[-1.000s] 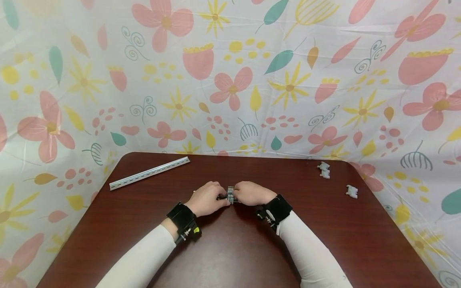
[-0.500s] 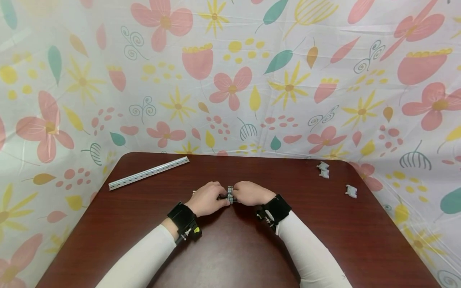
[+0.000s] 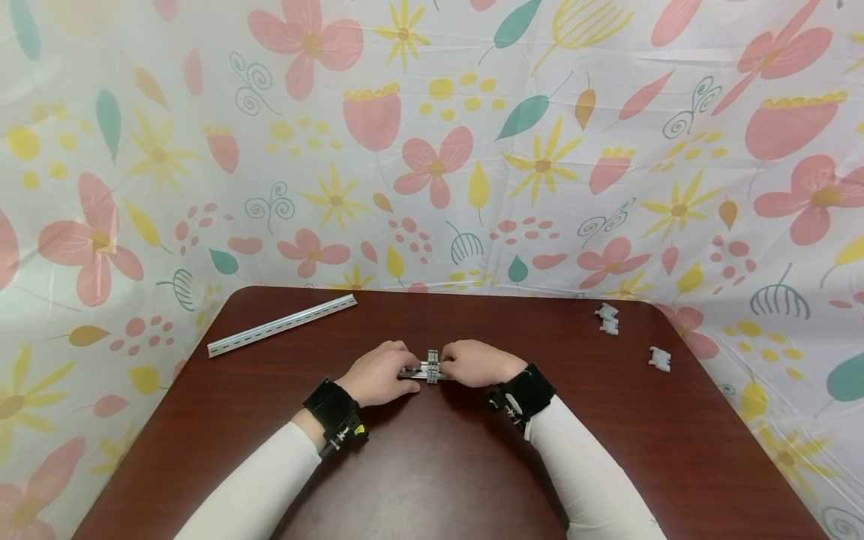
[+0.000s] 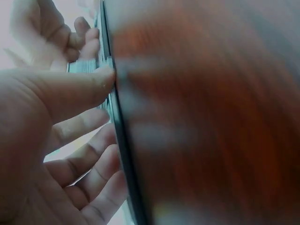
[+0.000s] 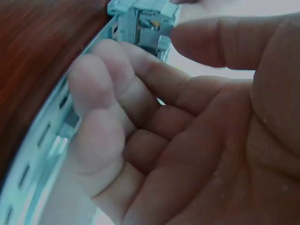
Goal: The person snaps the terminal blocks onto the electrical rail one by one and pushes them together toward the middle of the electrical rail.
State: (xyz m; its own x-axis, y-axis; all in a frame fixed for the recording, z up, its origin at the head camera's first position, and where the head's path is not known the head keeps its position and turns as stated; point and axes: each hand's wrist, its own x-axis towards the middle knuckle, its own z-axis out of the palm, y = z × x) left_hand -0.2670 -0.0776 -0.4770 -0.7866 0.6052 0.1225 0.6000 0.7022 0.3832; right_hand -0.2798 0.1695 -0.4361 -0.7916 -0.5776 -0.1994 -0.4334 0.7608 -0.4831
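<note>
A short slotted metal DIN rail (image 3: 420, 371) lies crosswise between the hands, with several grey terminal blocks (image 3: 433, 366) packed side by side on it. To the left of the blocks, my left hand (image 3: 378, 375) grips the rail, thumb on its near edge and fingers behind. In the left wrist view the thumb (image 4: 89, 89) lies against the dark rail edge. My right hand (image 3: 482, 363) is at the blocks' right side. Its thumb (image 5: 211, 42) and index finger pinch the end terminal block (image 5: 152, 30), while the other fingers curl beside the slotted rail (image 5: 44, 133).
A longer slotted DIN rail (image 3: 282, 325) lies at the back left of the brown table (image 3: 432, 480). Loose grey terminal blocks (image 3: 607, 319) lie at the back right, and another grey block (image 3: 659, 358) is nearer. A flowered curtain (image 3: 432, 150) hangs behind the table.
My left hand has slid left, away from the terminal blocks, uncovering a stretch of rail between them. My right hand has shifted slightly right and stays at the blocks.
</note>
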